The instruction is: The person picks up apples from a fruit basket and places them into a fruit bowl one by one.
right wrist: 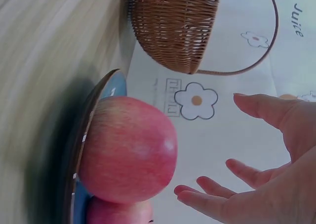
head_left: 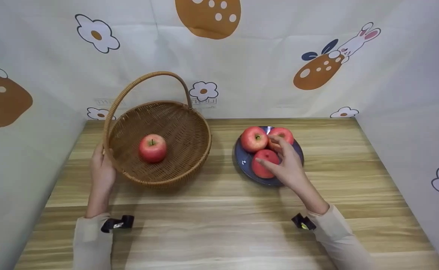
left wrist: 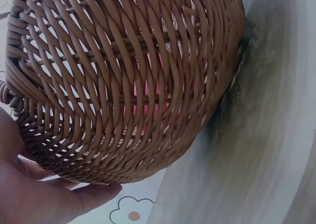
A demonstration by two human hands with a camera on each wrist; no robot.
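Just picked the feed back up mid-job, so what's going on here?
A person is working at a table with both bare hands. Their left hand is at the side of a basket with one apple in it. Their right hand is spread over a blue plate to the basket's right, holding nothing. At least three apples sit on that plate.

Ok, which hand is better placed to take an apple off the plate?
Probably the right hand: it hovers over the blue plate, holding nothing, its fingers parted above the apples. The left hand holds the basket on the side away from the plate.
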